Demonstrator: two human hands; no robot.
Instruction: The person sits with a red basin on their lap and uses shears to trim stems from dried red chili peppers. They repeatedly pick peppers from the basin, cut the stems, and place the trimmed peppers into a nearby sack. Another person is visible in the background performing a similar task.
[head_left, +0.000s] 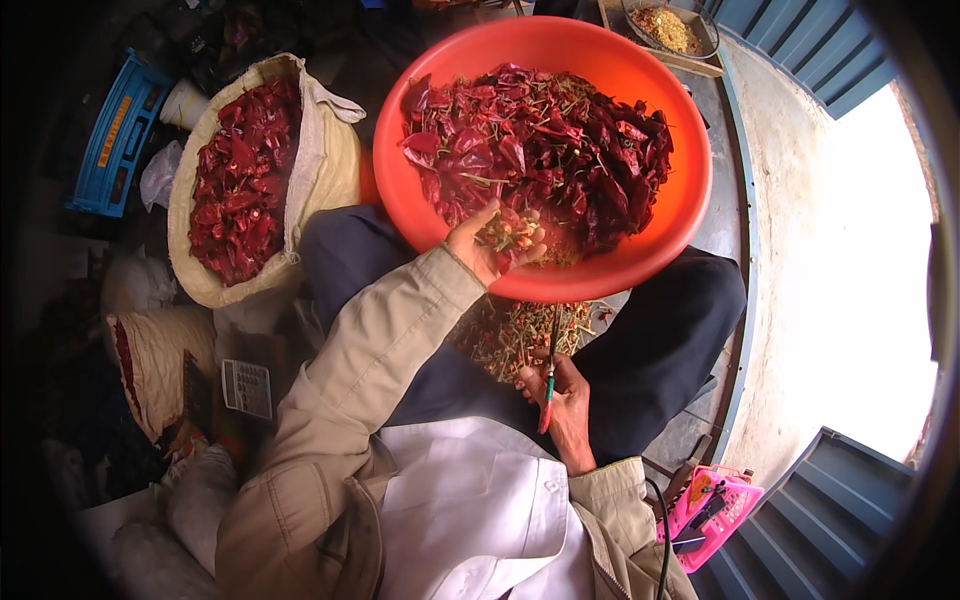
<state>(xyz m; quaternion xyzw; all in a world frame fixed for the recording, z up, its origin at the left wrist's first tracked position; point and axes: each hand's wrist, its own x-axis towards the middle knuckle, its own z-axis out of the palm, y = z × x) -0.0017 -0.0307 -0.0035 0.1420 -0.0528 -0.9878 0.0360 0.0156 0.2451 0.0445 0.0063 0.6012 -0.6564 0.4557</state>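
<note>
A large red plastic basin (540, 289) holds many dried red chilies (540, 142) with stems among them. Over its near rim my left hand (499, 244) is palm up, cupping a small heap of chili stem ends and seeds (510, 230). Lower down, between the knees, my right hand (559, 397) has hold of a pair of scissors (551, 382) with a red and green handle, its dark blades pointing towards the basin. Beneath the basin's near edge lies a pile of cut chili stems and caps (525, 334) on the floor, close beyond the right hand.
An open woven sack (330, 157) of red chili pieces stands left of the basin. Beyond it are a blue plastic crate (116, 142) and a white tub (184, 105). A calculator (247, 388) lies lower left. A pink plastic basket (724, 517) is lower right; a wire sieve (712, 45) holds yellowish seeds.
</note>
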